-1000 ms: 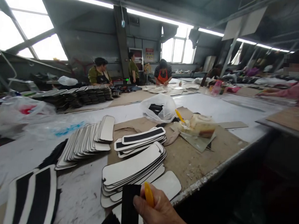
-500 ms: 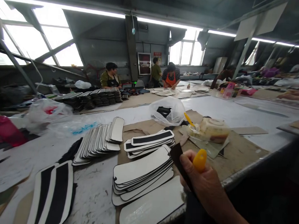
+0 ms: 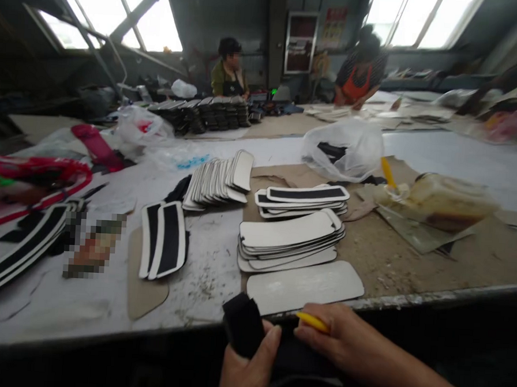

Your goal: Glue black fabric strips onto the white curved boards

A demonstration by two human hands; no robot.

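My left hand [image 3: 249,363], at the bottom middle, pinches a black strip [image 3: 243,325] between thumb and fingers, its folded end standing up. To its right my right hand [image 3: 335,339] is closed around a yellow-handled tool [image 3: 312,322], whose working end is hidden. Dark material lies below and between the hands; whether the right hand also grips it I cannot tell. Just beyond, a single white curved panel [image 3: 305,285] lies at the table edge. Behind it is a stack of white panels [image 3: 289,232], then a pile of white panels with black strips [image 3: 308,194].
A fanned stack of white pieces [image 3: 218,183] and two black-centred panels [image 3: 169,241] lie left. At right, a cloudy plastic container [image 3: 453,198] stands beside another yellow handle [image 3: 388,171]. Farther back are a plastic bag [image 3: 347,149] and two co-workers.
My view has turned left and down. My left hand has come into view with the black strip. My right hand has moved lower, still holding the yellow-handled tool.
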